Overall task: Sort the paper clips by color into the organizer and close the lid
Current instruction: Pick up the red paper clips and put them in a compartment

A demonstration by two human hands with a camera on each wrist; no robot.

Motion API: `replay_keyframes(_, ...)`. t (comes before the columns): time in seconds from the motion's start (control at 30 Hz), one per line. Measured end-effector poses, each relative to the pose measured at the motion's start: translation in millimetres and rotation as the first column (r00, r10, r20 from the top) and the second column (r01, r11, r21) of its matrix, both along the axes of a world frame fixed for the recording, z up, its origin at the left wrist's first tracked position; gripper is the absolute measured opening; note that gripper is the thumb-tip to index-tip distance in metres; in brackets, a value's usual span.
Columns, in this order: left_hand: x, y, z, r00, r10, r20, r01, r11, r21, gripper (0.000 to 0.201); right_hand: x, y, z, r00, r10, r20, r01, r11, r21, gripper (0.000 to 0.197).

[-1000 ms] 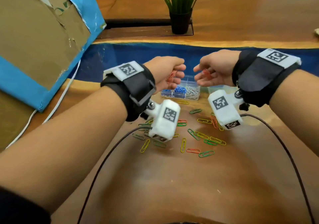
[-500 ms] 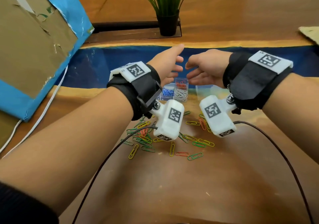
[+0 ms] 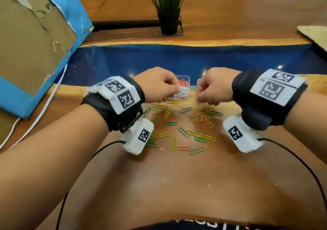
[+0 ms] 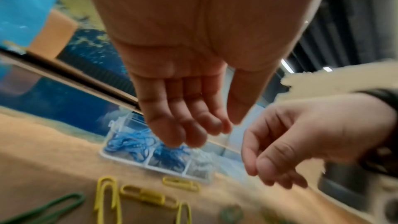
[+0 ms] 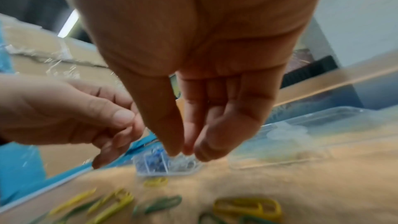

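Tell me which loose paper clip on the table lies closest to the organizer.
The yellow clip lying crosswise just before the organizer. The other loose clips, yellow, green and orange, lie farther back toward the person.

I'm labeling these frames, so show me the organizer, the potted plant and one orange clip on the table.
organizer (image 4: 165, 168): left wrist view, front wall of its middle compartment.
potted plant (image 3: 168, 23): head view, side of its black pot.
orange clip (image 3: 183, 148): head view, middle of the clip nearest the person.
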State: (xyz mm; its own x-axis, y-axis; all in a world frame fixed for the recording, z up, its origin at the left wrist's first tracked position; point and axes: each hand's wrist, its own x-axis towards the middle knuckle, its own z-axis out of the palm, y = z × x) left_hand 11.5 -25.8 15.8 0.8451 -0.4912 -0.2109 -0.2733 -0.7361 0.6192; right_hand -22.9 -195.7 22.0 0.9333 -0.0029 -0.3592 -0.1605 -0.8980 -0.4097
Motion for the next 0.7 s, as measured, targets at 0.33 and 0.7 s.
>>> replay_keyframes(0.33,-20.6,-4.8,-14.6,0.970,-0.233,0.072,0.179,0.881,0.438,0.011,-21.9,12.0,-17.0,0.988,0.155,0.007,-0.149,0.962,-0.228,0.008)
replay_keyframes(0.7,-24.7,-3.4,-17.2,0.961,-0.254,0.108,0.181,0.874,0.451,0.006,-30.6,11.4,-14.6,0.991,0.117,-0.068,-0.105,0.981,0.165,0.014)
